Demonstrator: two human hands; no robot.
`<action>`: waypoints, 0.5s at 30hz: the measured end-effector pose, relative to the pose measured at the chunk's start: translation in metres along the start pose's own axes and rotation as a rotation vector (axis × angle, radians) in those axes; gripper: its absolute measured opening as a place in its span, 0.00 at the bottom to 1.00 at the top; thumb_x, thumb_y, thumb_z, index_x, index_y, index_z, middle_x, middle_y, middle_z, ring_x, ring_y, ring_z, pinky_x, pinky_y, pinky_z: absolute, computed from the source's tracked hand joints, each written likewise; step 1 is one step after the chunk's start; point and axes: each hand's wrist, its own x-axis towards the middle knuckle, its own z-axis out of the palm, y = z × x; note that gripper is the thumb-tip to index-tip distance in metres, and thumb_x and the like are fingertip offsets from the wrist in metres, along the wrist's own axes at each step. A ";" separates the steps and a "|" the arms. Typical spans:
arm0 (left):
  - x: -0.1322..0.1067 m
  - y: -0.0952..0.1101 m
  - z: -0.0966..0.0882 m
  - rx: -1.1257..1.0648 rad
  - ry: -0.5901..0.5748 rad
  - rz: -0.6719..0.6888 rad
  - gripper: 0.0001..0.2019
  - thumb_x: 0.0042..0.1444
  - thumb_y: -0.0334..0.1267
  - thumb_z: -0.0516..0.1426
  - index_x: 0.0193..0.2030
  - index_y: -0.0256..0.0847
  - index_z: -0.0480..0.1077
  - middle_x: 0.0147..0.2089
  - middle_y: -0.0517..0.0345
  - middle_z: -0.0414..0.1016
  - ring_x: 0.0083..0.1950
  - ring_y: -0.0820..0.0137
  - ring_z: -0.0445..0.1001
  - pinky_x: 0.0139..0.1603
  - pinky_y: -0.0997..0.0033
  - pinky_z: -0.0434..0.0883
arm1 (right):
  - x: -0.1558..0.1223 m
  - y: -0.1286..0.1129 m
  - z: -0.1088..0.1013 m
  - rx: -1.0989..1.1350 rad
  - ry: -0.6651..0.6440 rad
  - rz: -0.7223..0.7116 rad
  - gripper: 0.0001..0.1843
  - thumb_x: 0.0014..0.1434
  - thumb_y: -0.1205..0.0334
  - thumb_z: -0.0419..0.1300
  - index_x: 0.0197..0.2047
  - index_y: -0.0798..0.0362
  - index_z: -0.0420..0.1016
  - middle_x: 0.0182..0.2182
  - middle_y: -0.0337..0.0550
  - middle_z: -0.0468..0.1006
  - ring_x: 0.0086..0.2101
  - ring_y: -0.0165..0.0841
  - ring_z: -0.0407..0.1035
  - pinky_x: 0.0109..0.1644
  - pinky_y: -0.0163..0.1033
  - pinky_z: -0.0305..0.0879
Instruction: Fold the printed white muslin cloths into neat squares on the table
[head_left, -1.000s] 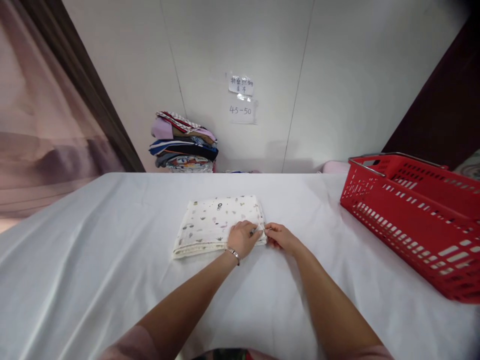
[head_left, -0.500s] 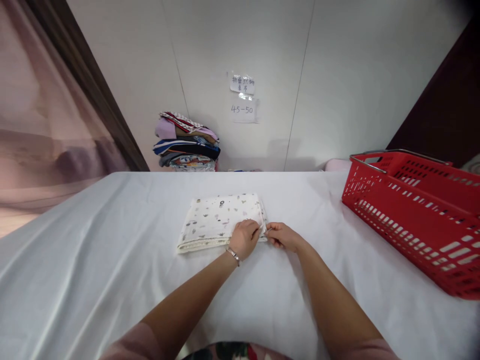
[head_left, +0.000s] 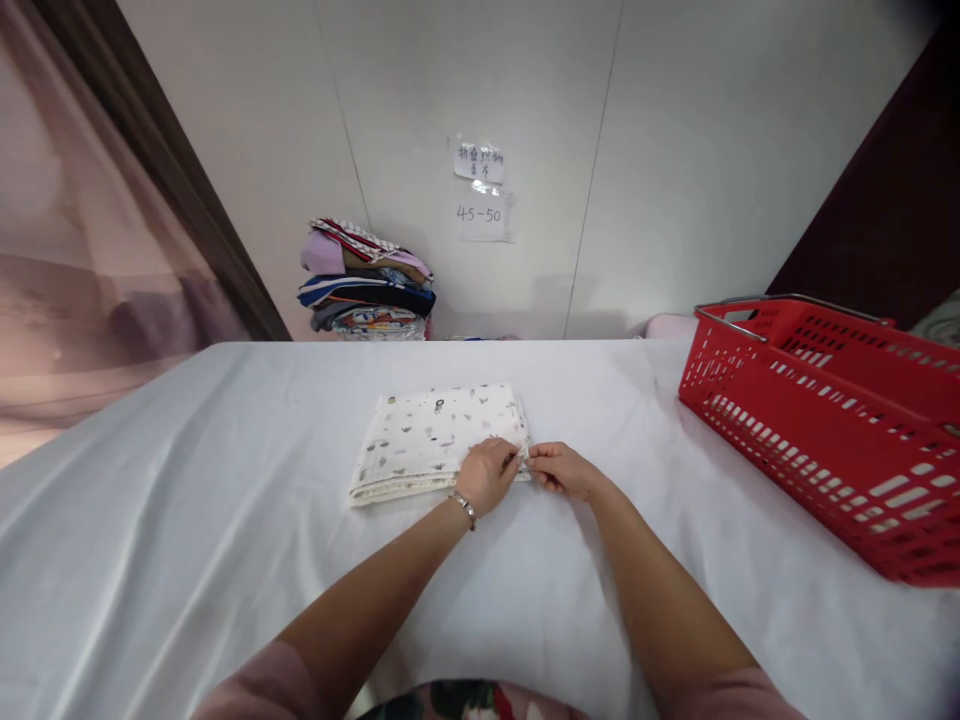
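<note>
A folded white cloth (head_left: pixel 431 430) with small printed motifs lies flat on the white-covered table (head_left: pixel 300 420), its layered edge facing me. My left hand (head_left: pixel 489 472), with a bracelet at the wrist, rests on the cloth's near right corner, fingers curled and pinching its edge. Just right of it, my right hand (head_left: pixel 561 469) has thumb and fingers pressed together on the same right edge. The fingertips of both hands are close to each other, and the bit of fabric between them is mostly hidden.
A red plastic basket (head_left: pixel 810 430) with metal handles stands on the right of the table. Behind the far edge is a stack of folded fabrics (head_left: pixel 367 285). Paper signs (head_left: pixel 484 190) are taped to the wall, and a sheer curtain (head_left: pixel 97 250) hangs at the left.
The camera view has shifted slightly. Both hands stay at the cloth's near right corner, with hardly any movement of fingers or cloth.
</note>
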 end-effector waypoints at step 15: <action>-0.002 0.000 0.001 0.107 -0.032 0.143 0.06 0.55 0.39 0.52 0.38 0.41 0.63 0.37 0.54 0.68 0.41 0.66 0.67 0.43 0.65 0.65 | 0.001 -0.004 0.001 0.093 -0.022 0.031 0.08 0.48 0.58 0.58 0.25 0.54 0.66 0.12 0.30 0.64 0.12 0.22 0.55 0.15 0.29 0.43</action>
